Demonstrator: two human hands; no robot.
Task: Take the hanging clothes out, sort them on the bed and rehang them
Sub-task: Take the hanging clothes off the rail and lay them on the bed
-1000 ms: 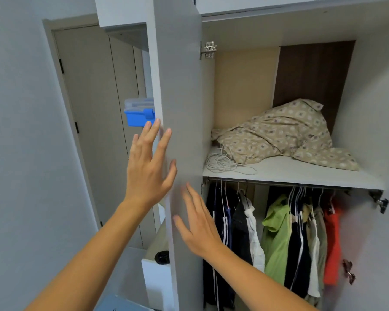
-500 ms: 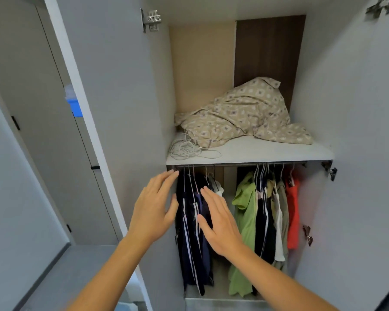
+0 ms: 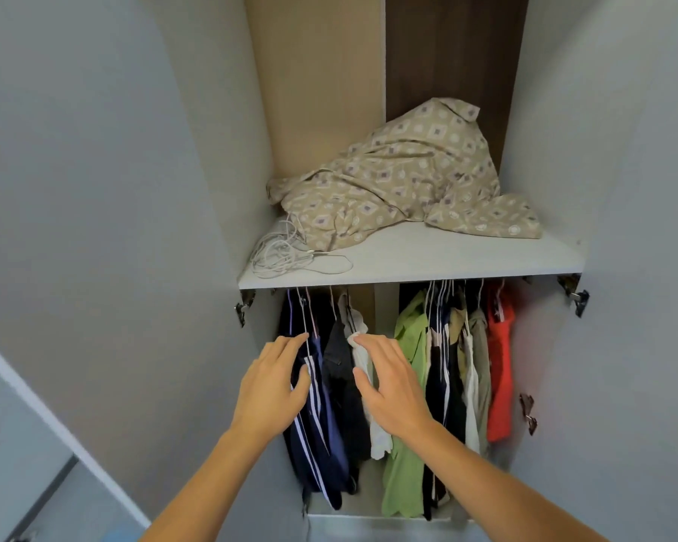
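Several garments hang on wire hangers under the wardrobe shelf (image 3: 408, 264). At the left hang navy striped clothes (image 3: 318, 432), a black garment (image 3: 341, 369) and a white one (image 3: 363, 356). To the right hang a green shirt (image 3: 408, 444), dark and beige pieces (image 3: 478, 369) and a red garment (image 3: 500, 369). My left hand (image 3: 273, 389) reaches with straight fingers to the navy clothes at their top. My right hand (image 3: 390, 381) is spread in front of the white garment, fingertips at its collar. Neither hand holds anything.
A crumpled beige patterned cloth (image 3: 400, 178) and a coil of white cable (image 3: 278, 254) lie on the shelf. The open wardrobe doors stand at the left (image 3: 94, 228) and right (image 3: 635, 267). Metal hinges (image 3: 576, 295) stick out beside the rail.
Both hands left the left door's edge and moved forward and up to the hanging clothes. My view has come closer to the wardrobe and turned toward the rail.
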